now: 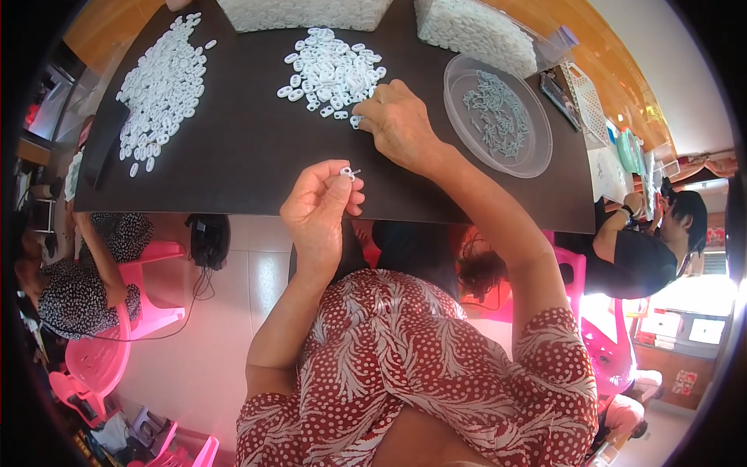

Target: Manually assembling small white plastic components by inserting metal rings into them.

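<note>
My left hand (317, 210) is closed near the table's front edge, pinching a small white oval plastic piece (346, 172) between thumb and fingers. A thin grey screw-like pin (356, 172) sticks out of that piece. My right hand (398, 123) reaches to the near right side of a heap of similar white plastic pieces (331, 70). Its fingertips are closed on one white piece (355, 122) at the tabletop. Right of this hand, a round clear plastic tray (537, 156) holds many small grey screws (498, 113).
A larger heap of white oval pieces (163, 89) spreads at the left of the dark table (249, 132). Full clear bins (303, 14) stand at the back. A phone (560, 101) and a white basket (585, 101) lie far right. Other people sit left and right.
</note>
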{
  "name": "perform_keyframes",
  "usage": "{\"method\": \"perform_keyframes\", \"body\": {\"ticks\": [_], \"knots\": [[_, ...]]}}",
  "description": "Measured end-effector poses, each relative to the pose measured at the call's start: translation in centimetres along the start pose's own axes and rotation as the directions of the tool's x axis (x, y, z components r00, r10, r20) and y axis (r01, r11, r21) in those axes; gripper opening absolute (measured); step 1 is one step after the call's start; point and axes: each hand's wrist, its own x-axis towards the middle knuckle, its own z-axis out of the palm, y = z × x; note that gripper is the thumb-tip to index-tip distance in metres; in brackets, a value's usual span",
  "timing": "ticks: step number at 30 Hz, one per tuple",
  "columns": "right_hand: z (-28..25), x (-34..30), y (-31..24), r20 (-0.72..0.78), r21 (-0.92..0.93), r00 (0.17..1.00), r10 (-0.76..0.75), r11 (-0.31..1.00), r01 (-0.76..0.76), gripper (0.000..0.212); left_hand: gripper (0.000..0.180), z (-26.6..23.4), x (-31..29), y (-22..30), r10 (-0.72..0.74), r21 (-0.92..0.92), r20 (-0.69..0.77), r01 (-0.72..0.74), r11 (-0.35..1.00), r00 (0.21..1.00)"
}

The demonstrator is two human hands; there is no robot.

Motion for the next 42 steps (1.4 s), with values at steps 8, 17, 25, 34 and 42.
{"method": "perform_keyframes", "body": {"ticks": [8,17,25,34,42], "knots": [[-0.7,0.9,-0.5,0.058,0.2,0.997,0.05,0.978,-0.061,0.011,0.016,-0.2,-0.1,0.3,-0.022,-0.013,-0.01,0.021,1.0,1.0],[-1.6,1.1,0.3,0.257,0.709,0.892,0.373,0.554,-0.436,0.016,0.023,0.1,0.4,0.8,-0.036,-0.045,-0.015,0.035,0.998,0.999],[-3.8,-0.7,-2.6,0.421,0.784,0.834,0.357,0.319,-0.533,0.019,0.018,0.4,0.8,1.8,-0.049,-0.055,-0.057,0.046,0.997,0.997],[-4.2,-2.0,-4.0,0.403,0.809,0.841,0.361,0.29,-0.511,0.017,0.018,1.2,0.0,1.8,-0.027,0.05,-0.075,0.03,0.998,0.997],[-3.7,-2.5,-4.2,0.381,0.834,0.851,0.361,0.261,-0.485,0.016,0.016,1.4,-0.4,1.6,-0.045,0.053,-0.079,0.049,0.997,0.996]]}}
